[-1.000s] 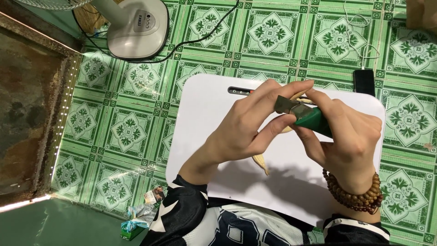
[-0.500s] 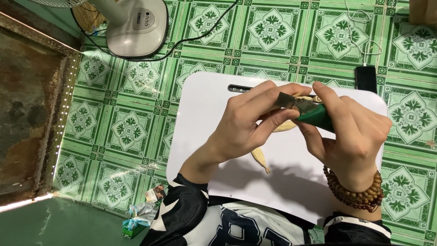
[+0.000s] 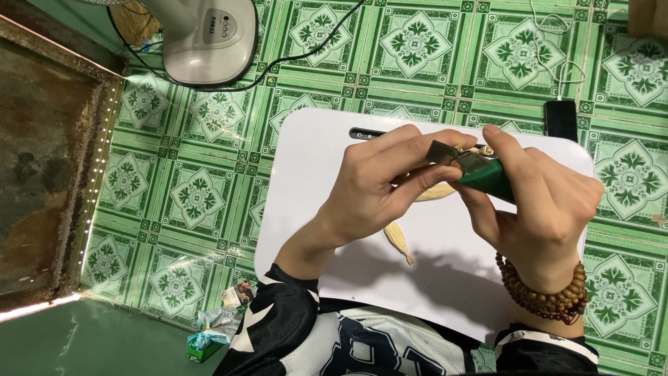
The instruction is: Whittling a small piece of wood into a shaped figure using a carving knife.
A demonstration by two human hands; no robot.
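Note:
My right hand [image 3: 539,209] grips a green-handled utility knife [image 3: 487,174] with a short metal blade pointing left. My left hand [image 3: 379,188] pinches a pale yellow strip of woven leaf [image 3: 435,191] right at the blade, fingers touching the knife tip. Both hands hover over a white lap table [image 3: 313,181]. A second pale leaf strip [image 3: 398,242] lies on the table below my left hand. A wooden bead bracelet [image 3: 546,292] circles my right wrist.
A white fan base [image 3: 209,38] with a black cable [image 3: 313,42] stands on the green patterned tile floor at the top left. A black phone [image 3: 561,120] lies by the table's far right corner. A rusty metal panel [image 3: 42,174] fills the left. Small wrappers [image 3: 216,327] lie near my left elbow.
Both hands have shifted slightly to the right with the knife and the strip; the grip looks the same.

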